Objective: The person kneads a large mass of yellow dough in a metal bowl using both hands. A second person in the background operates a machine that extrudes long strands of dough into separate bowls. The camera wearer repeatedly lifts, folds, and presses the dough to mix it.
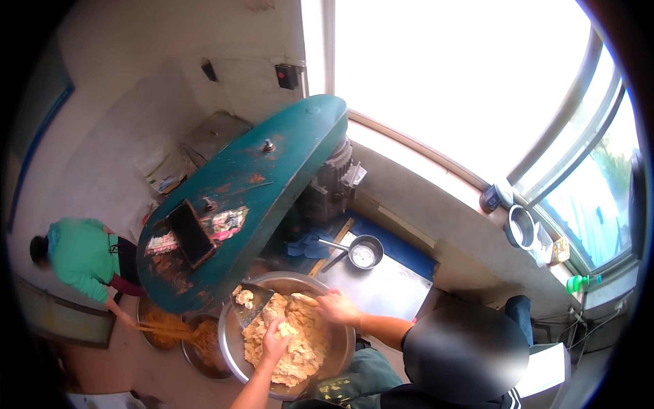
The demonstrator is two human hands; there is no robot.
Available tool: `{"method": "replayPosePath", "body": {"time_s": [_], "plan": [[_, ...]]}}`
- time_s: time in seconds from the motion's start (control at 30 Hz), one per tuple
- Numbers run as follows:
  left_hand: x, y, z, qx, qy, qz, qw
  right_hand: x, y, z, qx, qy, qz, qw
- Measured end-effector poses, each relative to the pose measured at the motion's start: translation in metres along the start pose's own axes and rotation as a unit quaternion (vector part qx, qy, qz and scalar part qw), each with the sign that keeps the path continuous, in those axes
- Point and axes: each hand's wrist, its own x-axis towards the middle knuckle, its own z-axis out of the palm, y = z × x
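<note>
A large metal bowl [231, 347] holds pale, lumpy dough [303, 347]. My left hand [275, 341] is inside it, fingers curled round some dough. My right hand [335, 307] rests at the dough's upper right, fingers bent; what lies under their tips is hidden. At the bowl's upper left, beside both hands, a dark flat plate [248, 313] carries a small lump of dough.
A green machine housing [286, 150] with a motor [334, 177] overhangs the bowl. A co-worker [88, 255] in green reaches toward two basins [201, 368] of orange food. A saucepan [364, 252] sits on a pale board [402, 286]. Containers [521, 228] line the windowsill.
</note>
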Motion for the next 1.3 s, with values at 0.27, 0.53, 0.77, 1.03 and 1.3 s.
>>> {"method": "replayPosePath", "body": {"time_s": [0.27, 0.53, 0.77, 1.03, 1.3], "plan": [[-0.089, -0.046, -0.042, -0.157, 0.032, -0.070, 0.985, 0.008, -0.017, 0.003, -0.039, -0.063, 0.030, 0.997], [-0.129, -0.038, -0.074, 0.038, 0.129, -0.015, 0.991, 0.005, -0.021, 0.010, -0.046, -0.030, -0.014, 0.998], [-0.141, -0.049, -0.083, 0.054, 0.264, 0.010, 0.963, 0.009, -0.025, 0.007, -0.053, -0.051, 0.019, 0.997], [-0.142, -0.053, -0.087, 0.224, 0.279, 0.080, 0.930, 0.087, -0.112, 0.004, 0.050, -0.102, 0.063, 0.991], [-0.144, -0.060, -0.092, 0.206, 0.292, 0.048, 0.933, 0.176, -0.135, 0.064, -0.151, -0.228, 0.056, 0.960]]}}
